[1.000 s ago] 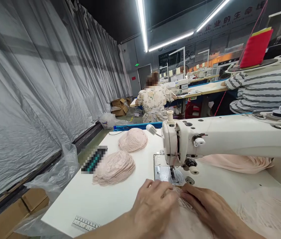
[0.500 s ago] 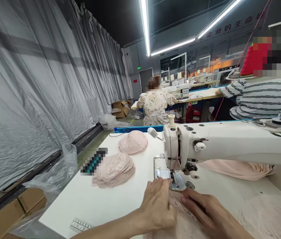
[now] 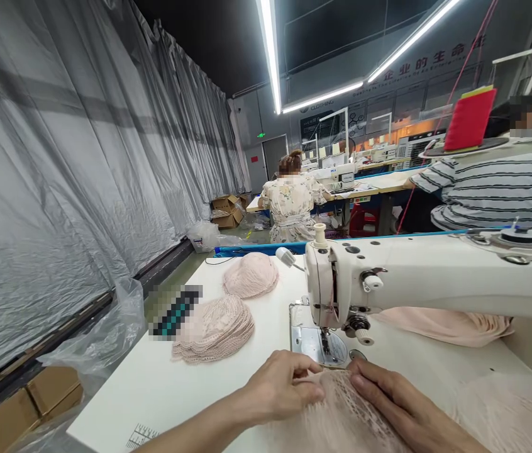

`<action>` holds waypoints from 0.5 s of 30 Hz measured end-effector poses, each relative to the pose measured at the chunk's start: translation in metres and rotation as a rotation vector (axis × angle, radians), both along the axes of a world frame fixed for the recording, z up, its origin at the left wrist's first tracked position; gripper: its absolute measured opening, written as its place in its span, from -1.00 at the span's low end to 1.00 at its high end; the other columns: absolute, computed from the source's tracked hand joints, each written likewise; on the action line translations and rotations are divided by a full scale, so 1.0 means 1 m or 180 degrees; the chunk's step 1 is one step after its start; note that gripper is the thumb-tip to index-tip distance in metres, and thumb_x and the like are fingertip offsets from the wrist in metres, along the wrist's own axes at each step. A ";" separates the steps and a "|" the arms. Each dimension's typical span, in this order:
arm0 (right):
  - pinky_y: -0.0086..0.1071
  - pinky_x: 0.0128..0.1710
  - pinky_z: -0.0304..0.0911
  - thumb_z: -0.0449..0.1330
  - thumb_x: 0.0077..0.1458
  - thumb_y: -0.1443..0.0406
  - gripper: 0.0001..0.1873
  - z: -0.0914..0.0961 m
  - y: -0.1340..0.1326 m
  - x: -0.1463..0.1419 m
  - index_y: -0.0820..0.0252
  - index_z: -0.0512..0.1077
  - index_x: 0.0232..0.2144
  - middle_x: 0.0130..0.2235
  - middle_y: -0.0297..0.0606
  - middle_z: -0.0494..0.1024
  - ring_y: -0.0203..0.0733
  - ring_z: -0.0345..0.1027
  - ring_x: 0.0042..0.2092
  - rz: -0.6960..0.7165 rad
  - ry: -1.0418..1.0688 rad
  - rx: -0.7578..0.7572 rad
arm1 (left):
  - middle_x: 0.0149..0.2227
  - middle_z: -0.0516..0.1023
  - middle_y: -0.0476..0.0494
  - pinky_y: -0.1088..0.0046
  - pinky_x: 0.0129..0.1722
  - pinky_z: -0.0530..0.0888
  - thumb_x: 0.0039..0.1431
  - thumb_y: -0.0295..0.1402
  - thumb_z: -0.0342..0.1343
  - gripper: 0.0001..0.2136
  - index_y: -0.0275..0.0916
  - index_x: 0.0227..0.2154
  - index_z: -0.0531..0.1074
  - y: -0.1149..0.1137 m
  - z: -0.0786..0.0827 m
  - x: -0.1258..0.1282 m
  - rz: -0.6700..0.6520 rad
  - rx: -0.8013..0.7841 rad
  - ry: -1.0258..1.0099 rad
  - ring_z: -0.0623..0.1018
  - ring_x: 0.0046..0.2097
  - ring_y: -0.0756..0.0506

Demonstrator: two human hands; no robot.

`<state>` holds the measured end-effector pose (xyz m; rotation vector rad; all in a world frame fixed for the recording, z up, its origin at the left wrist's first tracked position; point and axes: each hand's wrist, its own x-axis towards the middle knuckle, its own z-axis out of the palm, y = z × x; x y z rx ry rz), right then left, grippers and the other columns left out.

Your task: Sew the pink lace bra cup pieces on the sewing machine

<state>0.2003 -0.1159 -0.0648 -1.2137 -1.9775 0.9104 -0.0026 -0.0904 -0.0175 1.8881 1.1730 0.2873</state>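
Observation:
Both my hands rest on a piece of pale pink lace fabric (image 3: 341, 415) at the near edge of the white table (image 3: 190, 384). My left hand (image 3: 280, 387) has its fingers curled, pinching the lace's far edge just short of the needle plate (image 3: 315, 343). My right hand (image 3: 393, 399) lies with fingers pressed flat on the lace, fingertips pointing left toward the presser foot. The white sewing machine (image 3: 417, 277) stands right behind them, its head over the plate.
Two stacks of pink lace cups (image 3: 214, 327) (image 3: 251, 275) lie on the table to the left. More pink fabric (image 3: 449, 324) sits under the machine arm. A red thread cone (image 3: 470, 118) stands at the right. Two people work beyond. Plastic sheeting (image 3: 58, 176) and cardboard boxes (image 3: 53, 393) line the left.
My left hand has drawn back from the presser foot and curled onto the lace edge. The lace sits a little nearer to me. The view has tilted slightly.

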 end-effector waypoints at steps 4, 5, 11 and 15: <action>-0.40 -0.49 0.06 -0.13 0.21 0.01 -0.64 0.000 -0.001 -0.004 0.07 0.13 -0.51 -0.54 -0.44 0.17 -0.24 0.11 -0.48 0.0048 -0.0008 -0.0051 | -0.60 0.11 0.10 0.56 -0.57 0.08 0.05 -0.26 0.04 -0.75 -0.26 -0.62 0.21 0.006 0.000 -0.006 -0.0140 -0.0189 -0.0052 0.17 -0.52 0.07; -0.41 -0.50 0.02 -0.08 0.18 0.01 -0.65 -0.001 -0.001 -0.006 0.08 0.13 -0.51 -0.54 -0.45 0.15 -0.26 0.09 -0.49 0.0060 -0.0023 -0.0066 | -0.60 0.11 0.10 0.56 -0.57 0.07 0.05 -0.26 0.04 -0.75 -0.26 -0.63 0.19 0.008 0.000 -0.007 -0.0182 -0.0216 -0.0036 0.16 -0.52 0.07; -0.41 -0.55 -0.10 -0.12 0.22 0.07 -0.62 -0.003 0.001 -0.010 0.08 0.03 -0.58 -0.59 -0.49 -0.02 -0.30 -0.07 -0.54 -0.0144 -0.0086 -0.0110 | -0.60 0.12 0.10 0.57 -0.56 0.06 0.05 -0.32 0.05 -0.79 -0.27 -0.61 0.23 0.017 0.006 -0.004 -0.0330 -0.0172 0.0070 0.16 -0.51 0.07; -0.39 -0.56 0.00 -0.15 0.24 0.07 -0.61 -0.007 -0.001 -0.009 0.07 0.05 -0.59 -0.62 -0.46 0.09 -0.26 0.05 -0.56 -0.0309 -0.0138 -0.0010 | -0.55 0.20 0.08 0.58 -0.54 0.13 0.08 -0.33 0.00 -0.87 -0.27 -0.49 0.31 0.020 0.007 0.001 -0.0317 -0.0218 0.0127 0.23 -0.47 0.05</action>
